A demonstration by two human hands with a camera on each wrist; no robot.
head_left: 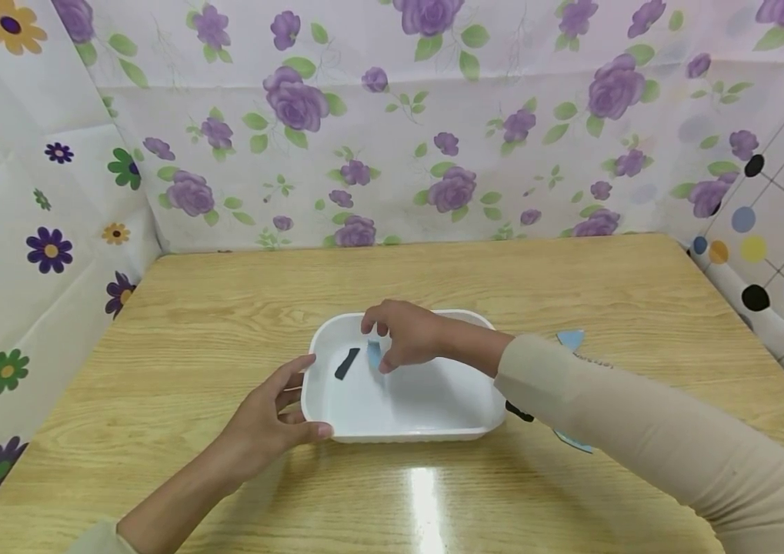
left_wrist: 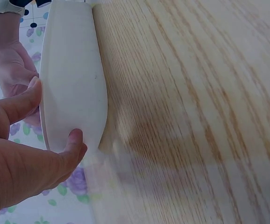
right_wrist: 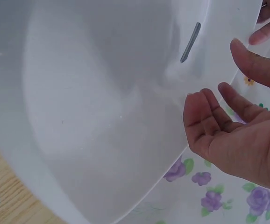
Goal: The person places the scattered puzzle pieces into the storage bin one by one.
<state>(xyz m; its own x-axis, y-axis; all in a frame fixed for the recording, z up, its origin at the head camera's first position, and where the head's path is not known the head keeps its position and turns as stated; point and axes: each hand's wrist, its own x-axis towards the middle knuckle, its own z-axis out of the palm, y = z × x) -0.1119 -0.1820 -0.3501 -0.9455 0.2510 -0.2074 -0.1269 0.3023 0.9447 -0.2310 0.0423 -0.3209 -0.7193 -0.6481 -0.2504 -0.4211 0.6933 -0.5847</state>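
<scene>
A white plastic tray (head_left: 426, 431) sits on the table, and my left hand (head_left: 270, 415) holds its left end, thumb at the near corner and fingers along the rim. In the left wrist view, the left hand's digits (left_wrist: 74, 140) touch the tray's outer wall (left_wrist: 72, 70). Over the tray's left half is my right hand (head_left: 408, 335), thumb and fingers spread apart. A small light blue piece (head_left: 374, 354) shows between its fingertips and thumb. Left of that, a thin black piece (head_left: 346, 363) lies inside. The right wrist view shows the right hand (right_wrist: 238, 107) with nothing visible in its gap.
Right of the tray, partly under the right sleeve (head_left: 613, 400), lie a light blue piece (head_left: 571, 338), another blue piece (head_left: 574, 442) and a black piece (head_left: 519, 413). The wooden table (head_left: 225, 308) meets flower-patterned sheeting (head_left: 398, 154) at the back and sides.
</scene>
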